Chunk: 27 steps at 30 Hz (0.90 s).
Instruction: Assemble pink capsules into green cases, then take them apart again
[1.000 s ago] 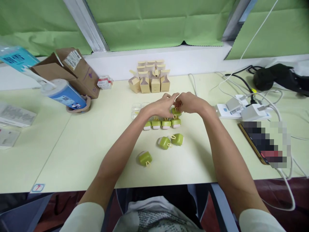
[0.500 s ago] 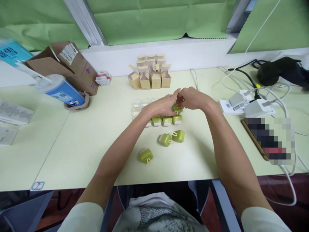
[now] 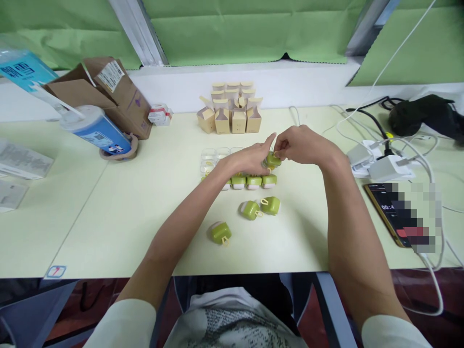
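Observation:
My right hand [image 3: 302,147] pinches a small green case [image 3: 273,159] with a yellow loop, at the right end of the back rows. Beside it, my left hand [image 3: 250,158] is open, with thumb and fingers apart, reaching across the clear plastic cups [image 3: 208,154]. Part of these cups is hidden under my left hand and wrist. A front row of green cases with pale bottoms [image 3: 253,182] stands just below the hands. Three loose ones lie nearer me: a green case [image 3: 251,210], another green case [image 3: 270,205] and a third green case [image 3: 221,233].
Several opened small cartons [image 3: 238,121] stand by the wall. To the left are a cardboard box [image 3: 126,101], a blue tub [image 3: 99,133] leaning in a tape roll, and a small white-red box [image 3: 160,115]. Chargers [image 3: 391,166], cables and a phone [image 3: 387,210] occupy the right.
My right hand has shifted slightly right and lifted away from my left fingers, with the green case now showing more between them. The loose cases stay put; the view has tilted a little.

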Motion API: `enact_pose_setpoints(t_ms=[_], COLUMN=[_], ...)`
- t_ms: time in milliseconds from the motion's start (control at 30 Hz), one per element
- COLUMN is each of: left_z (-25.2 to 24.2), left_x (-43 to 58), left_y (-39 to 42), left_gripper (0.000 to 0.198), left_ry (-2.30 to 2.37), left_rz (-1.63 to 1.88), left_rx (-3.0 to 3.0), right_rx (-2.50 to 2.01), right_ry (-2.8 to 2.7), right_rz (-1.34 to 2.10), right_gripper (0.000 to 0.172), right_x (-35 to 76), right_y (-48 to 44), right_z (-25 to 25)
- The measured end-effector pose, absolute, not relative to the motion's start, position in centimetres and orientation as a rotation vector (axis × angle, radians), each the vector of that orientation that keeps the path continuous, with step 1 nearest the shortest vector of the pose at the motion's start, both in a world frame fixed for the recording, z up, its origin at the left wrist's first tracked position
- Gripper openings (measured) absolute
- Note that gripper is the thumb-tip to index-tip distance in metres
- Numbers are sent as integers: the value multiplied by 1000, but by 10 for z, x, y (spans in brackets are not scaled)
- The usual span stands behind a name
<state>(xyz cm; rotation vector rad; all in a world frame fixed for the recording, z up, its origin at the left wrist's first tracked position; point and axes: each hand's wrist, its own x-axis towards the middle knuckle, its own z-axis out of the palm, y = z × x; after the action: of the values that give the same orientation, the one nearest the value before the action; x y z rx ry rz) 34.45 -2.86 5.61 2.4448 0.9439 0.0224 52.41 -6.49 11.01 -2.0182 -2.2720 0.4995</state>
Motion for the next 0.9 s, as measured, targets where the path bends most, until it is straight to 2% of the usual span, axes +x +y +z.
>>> enact_pose_setpoints(t_ms=[167, 467, 567, 700, 833, 900], left_z=[52, 47, 54, 70, 85, 89], left_x=[343, 345, 339, 322, 302, 295], left_y=[-26, -19, -15, -12, -10, -10], left_gripper=[121, 103, 103, 88, 75, 71], left_ry=[925, 767, 764, 834, 932, 994], left_rz=[133, 562, 616, 628, 690, 705], left_rx=[2414, 2394, 2347, 2319, 2325, 2333], right_rx=[-2013, -1792, -1740, -1813, -2033, -2064], right_ry=[-2291, -2139, -1964, -1922, -2341, -2521], right_rz=[508, 348, 301, 268, 603, 1005], right_gripper=[15, 11, 10, 15, 18, 23], right_x=[524, 537, 539, 556, 569, 563], right_y=[-65, -81, -91, -97, -84, -76], right_z=[108, 130, 144, 157, 138, 118])
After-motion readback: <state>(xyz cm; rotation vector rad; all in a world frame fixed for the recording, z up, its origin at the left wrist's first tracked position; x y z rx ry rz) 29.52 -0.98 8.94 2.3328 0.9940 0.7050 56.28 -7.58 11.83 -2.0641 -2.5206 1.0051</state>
